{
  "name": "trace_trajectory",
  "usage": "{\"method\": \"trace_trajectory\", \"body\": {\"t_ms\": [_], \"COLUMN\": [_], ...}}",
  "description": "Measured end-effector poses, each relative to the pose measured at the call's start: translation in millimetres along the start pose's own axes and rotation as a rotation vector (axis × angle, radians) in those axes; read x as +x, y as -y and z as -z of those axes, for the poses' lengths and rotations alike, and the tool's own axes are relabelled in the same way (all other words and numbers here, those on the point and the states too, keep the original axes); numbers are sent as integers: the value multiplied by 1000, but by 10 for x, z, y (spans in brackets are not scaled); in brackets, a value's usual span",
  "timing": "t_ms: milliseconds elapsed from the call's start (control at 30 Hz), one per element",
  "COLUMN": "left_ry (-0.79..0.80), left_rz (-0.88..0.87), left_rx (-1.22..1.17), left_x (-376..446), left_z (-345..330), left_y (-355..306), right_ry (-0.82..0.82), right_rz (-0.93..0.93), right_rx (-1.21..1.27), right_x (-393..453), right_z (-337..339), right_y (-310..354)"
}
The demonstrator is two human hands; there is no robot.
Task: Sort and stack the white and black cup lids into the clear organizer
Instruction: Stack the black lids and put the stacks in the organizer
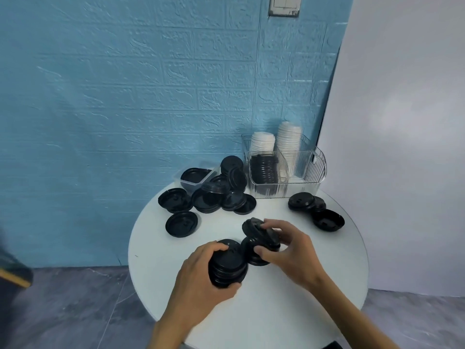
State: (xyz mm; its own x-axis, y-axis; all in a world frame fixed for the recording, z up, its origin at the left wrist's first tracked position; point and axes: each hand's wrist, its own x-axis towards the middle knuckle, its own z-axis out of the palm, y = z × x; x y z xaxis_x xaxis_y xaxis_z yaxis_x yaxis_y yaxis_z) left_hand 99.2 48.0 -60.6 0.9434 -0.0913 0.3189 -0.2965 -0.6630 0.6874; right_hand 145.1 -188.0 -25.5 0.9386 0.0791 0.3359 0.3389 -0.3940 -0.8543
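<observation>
Already 2 white stacks [276,143] fill the clear organizer [312,170], yet beside it loose black lids [214,195] remain while your left hand [198,270] and right hand [289,248] each grip black stacks

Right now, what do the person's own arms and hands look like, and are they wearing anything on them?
Both are bare: the left hand and right hand wear no gloves, and no rings, watch or sleeves show on either forearm up to the frame's bottom edge.
</observation>
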Motion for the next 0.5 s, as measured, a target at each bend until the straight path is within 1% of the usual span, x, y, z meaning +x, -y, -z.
{"method": "trace_trajectory", "body": {"t_ms": [67, 200, 367, 500], "left_ry": [6, -1, 3, 6], "left_rz": [12, 30, 84, 90], "left_rx": [-20, -75, -127, -157], "left_x": [8, 32, 16, 15], "left_z": [3, 7, -2, 1], "left_y": [1, -20, -15, -13], "right_ry": [39, 202, 255, 278], "right_rz": [60, 125, 125, 140], "right_rx": [26, -125, -143, -154], "right_x": [3, -17, -28, -28], "right_z": [-18, -154, -224, -262], "right_y": [125, 289, 297, 330]}}
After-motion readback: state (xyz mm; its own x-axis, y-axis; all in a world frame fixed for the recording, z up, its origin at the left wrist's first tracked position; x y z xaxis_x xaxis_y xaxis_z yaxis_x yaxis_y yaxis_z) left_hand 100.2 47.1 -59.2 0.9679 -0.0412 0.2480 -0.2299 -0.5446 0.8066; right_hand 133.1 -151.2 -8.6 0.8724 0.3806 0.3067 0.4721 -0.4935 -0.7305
